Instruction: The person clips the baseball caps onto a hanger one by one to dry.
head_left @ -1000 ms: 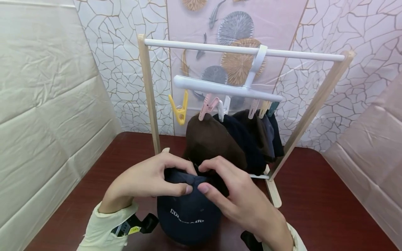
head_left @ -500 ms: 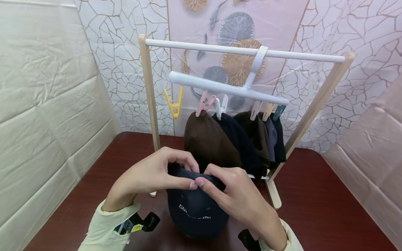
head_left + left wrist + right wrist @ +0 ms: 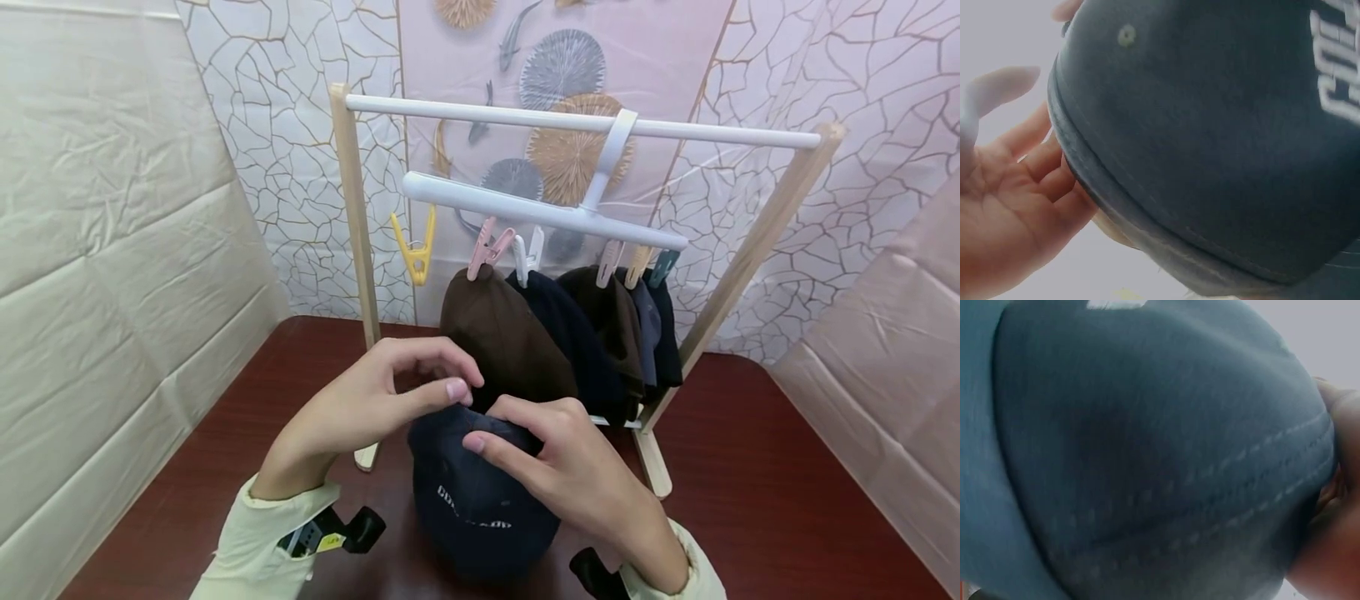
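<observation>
A dark navy baseball cap [image 3: 483,500] with light lettering on its front hangs low over the table, brim toward me. My right hand [image 3: 573,458] pinches the crown near its top, thumb in front and fingers behind. In the right wrist view, the stitched crown [image 3: 1166,444] covers most of the picture, and part of that hand shows at the right edge. Just above the crown's left side, my left hand [image 3: 390,387] has its thumb apart from the fabric. The left wrist view shows the left palm [image 3: 1016,219] with relaxed fingers, some partly hidden behind the cap's edge.
A wooden rack [image 3: 348,183] with a white rail [image 3: 487,112] stands behind. From it hangs a white hanger [image 3: 525,205] with clips holding several dark caps [image 3: 502,333]. An unused yellow clip [image 3: 416,254] dangles at its left end. The brown table [image 3: 750,467] lies below.
The cap has shifted right and the hanger has swung slightly left. My left thumb has lifted off the cap's top. My right hand has kept its pinch.
</observation>
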{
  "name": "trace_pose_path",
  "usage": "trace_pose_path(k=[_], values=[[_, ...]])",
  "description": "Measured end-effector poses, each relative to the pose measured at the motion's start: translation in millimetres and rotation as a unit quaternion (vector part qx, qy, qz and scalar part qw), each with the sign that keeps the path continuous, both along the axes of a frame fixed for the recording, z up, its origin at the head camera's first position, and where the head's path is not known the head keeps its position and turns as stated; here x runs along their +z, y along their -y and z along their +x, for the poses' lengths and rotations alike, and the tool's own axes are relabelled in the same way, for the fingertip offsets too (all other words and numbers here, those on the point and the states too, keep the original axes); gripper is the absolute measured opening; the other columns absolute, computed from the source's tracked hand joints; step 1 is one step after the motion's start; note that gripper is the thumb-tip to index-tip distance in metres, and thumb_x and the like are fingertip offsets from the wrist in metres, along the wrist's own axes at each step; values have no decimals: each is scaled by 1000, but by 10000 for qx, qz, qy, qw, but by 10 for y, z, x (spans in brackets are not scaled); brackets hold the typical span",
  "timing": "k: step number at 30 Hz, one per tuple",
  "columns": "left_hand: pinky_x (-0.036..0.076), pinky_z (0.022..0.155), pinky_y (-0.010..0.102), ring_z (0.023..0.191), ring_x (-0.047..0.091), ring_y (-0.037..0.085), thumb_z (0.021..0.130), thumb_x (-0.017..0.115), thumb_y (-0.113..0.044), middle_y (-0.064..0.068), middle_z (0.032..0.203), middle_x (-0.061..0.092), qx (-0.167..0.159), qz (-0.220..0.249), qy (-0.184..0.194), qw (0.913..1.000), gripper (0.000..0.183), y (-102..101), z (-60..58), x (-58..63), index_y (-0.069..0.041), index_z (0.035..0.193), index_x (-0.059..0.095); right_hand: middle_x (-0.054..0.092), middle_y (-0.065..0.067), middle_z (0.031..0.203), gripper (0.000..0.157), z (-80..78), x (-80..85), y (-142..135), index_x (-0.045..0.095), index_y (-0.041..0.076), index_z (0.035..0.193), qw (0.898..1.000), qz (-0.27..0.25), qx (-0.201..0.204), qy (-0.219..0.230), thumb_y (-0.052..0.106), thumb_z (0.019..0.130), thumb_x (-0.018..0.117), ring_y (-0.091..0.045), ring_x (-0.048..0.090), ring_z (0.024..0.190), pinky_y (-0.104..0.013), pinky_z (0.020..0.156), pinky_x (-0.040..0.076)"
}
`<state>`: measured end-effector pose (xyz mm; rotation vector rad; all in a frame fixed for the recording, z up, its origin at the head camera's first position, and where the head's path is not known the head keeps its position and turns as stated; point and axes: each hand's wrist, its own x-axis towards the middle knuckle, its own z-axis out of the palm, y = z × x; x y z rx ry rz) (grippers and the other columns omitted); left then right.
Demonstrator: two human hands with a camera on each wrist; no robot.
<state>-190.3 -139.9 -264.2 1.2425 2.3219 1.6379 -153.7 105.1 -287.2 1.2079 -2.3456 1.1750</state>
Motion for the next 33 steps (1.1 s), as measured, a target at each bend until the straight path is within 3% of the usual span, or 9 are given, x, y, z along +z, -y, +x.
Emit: trace_pose_path(k=[6,8,11,15,18,21,25,29,33], values=[[59,82,36,95,70,25,107,63,-16,5,108,74,627,541,216,9963,16,-32,-27,7,-10,119,72,50,14,71,8,-17,10,-9,69,20,95,9996,45,-36,-260,18,102,73,1,54,64,-22,60,49],[60,92,39,106,71,28,105,64,-13,10,111,74,733,908,271,9928,20,-26,-28,5,-6,124,69,49,13,70,9,-27,7,-4,69,19,94,9997,26,3,-246,19,102,73,1,53,62,-22,59,49],[59,94,38,109,70,30,103,65,-11,15,118,71,805,1349,164,9874,32,-8,-34,5,0,134,61,48,13,69,9,-32,3,4,70,20,93,9998,1,15,-216,21,102,73,2,53,61,-22,58,48],[59,95,39,115,67,32,103,60,-14,20,129,64,615,1837,111,9810,47,-25,-79,30,2,145,50,49,15,68,12,-22,5,-5,70,21,91,9994,-64,-92,-337,21,102,73,2,53,61,-22,58,48],[58,97,41,119,65,34,104,52,-21,23,133,59,404,2459,394,9676,48,-64,-116,100,2,146,48,48,16,67,14,-13,11,-14,69,23,89,9988,-59,-188,-446,22,101,74,3,51,60,-21,58,46],[56,99,41,121,65,33,108,45,-39,24,135,58,235,3002,712,9509,54,-105,-159,208,0,146,48,47,16,66,14,-6,17,-23,69,24,88,9984,-6,-265,-505,24,101,74,3,49,59,-20,56,45],[55,100,39,118,67,29,109,32,-62,20,135,60,128,3227,987,9412,74,-152,-219,362,-2,149,48,46,17,65,14,-3,14,-29,70,23,88,9984,75,-352,-434,25,101,74,3,49,58,-21,55,45],[56,94,37,108,68,25,111,21,-59,13,124,66,-112,3380,1239,9329,76,-210,-251,463,1,145,52,51,17,67,13,-2,12,-30,71,23,88,9985,38,-388,-385,25,101,74,2,53,59,-22,56,48],[54,87,34,98,65,20,115,17,-46,5,111,69,-319,3462,1440,9265,66,-252,-247,486,3,143,51,60,17,72,13,-2,13,-26,72,23,89,9973,-143,-475,-544,23,102,74,2,56,62,-22,58,50]])
